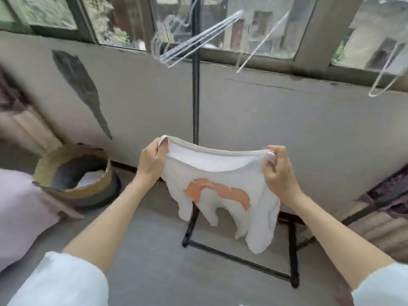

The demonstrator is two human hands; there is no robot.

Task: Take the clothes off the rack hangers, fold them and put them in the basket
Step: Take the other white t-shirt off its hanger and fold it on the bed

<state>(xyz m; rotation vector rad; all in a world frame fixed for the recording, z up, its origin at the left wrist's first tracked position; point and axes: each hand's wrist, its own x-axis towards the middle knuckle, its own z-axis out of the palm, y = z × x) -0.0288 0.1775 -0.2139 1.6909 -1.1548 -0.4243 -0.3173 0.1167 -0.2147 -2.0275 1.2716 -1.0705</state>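
Observation:
A white garment (223, 173) with an orange print hangs stretched in the air between my hands, in front of the black rack pole (195, 89). My left hand (151, 161) grips its upper left edge and my right hand (279, 171) pinches its upper right edge. The lower part dangles loose above the rack's black base frame (240, 259). Several bare white hangers (194, 38) hang at the top of the rack. The round woven basket (55, 159) stands on the floor at the left, with something white inside it.
A low grey wall with windows (265, 25) runs behind the rack. A pale pink fabric surface (19, 213) lies at the left. At the right edge is a dark-framed piece of furniture with purple cloth (388, 191). Another hanger (386, 74) hangs at the upper right.

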